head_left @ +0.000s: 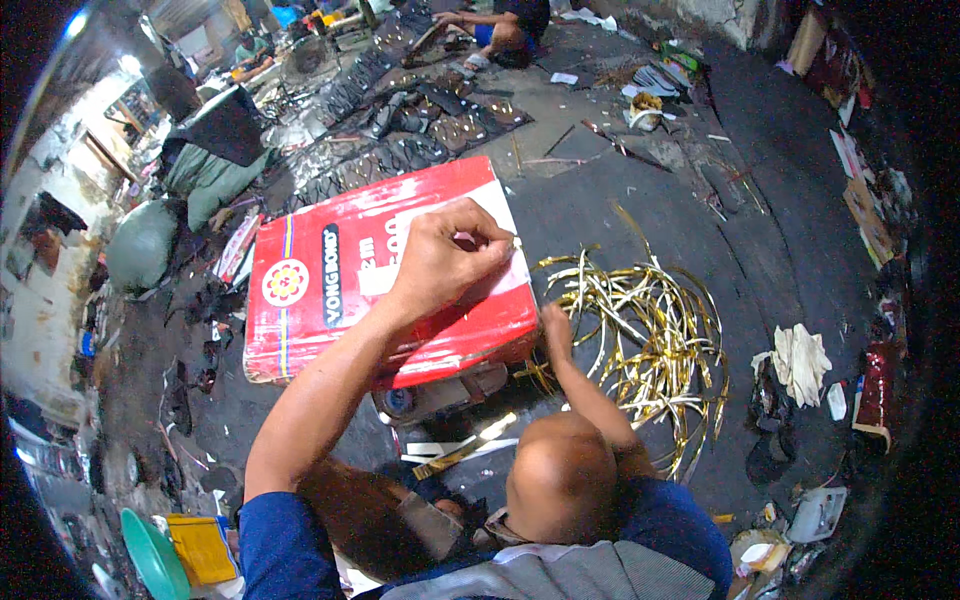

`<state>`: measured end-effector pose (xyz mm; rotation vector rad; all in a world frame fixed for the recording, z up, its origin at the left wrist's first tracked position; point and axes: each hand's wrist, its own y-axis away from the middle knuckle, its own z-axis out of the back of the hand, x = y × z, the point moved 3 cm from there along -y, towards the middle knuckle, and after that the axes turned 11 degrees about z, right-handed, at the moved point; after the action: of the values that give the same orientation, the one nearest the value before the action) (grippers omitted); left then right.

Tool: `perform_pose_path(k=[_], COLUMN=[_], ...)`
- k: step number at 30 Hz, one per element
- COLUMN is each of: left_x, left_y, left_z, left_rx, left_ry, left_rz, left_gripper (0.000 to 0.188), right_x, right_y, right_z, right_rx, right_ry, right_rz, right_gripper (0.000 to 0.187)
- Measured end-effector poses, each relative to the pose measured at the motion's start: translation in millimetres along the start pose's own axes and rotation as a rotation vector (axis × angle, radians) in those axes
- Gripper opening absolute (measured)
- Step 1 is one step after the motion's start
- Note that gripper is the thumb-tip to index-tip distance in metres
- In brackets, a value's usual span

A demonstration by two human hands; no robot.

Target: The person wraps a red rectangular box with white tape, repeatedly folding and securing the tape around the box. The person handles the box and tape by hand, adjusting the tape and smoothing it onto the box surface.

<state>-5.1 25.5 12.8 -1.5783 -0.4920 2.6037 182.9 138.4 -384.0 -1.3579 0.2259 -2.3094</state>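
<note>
1. Two bare hands show on my feed near the red box (370, 250): the left hand (455, 252) is over its top, fingertips pinched together, though I cannot tell whether anything is between them.
2. Just right of the box, the right hand (557, 333) meets the edge of the gold strips (650, 375); I cannot tell its grip.
3. The left forearm (335, 390) blocks part of the box from me.
4. Beyond the box sit dark pieces (450, 125); well right of it, a pale cloth (800, 365).

Left hand (452, 258) pinched, over red box (300, 345); right hand (556, 330) beside gold strips (655, 350) (grip hard to see).
</note>
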Motion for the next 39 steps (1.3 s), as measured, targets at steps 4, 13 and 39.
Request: perform_pose_path(k=[4, 13, 39], left_x=[-4, -5, -10], left_y=[-1, 3, 17], left_z=[0, -1, 9], left_rx=[-0.013, -0.021, 0.103], left_ry=[-0.027, -0.004, -0.596], left_rz=[0.016, 0.025, -0.619], left_gripper=[0.003, 0.005, 0.064], right_x=[-21, -47, -137], right_y=[28, 73, 80], right_z=[-4, -7, 106], right_rx=[0.087, 0.220, 0.422], right_ry=[0.200, 0.669, 0.797], right_rz=[-0.027, -0.011, -0.052], right_gripper=[0.037, 0.023, 0.028])
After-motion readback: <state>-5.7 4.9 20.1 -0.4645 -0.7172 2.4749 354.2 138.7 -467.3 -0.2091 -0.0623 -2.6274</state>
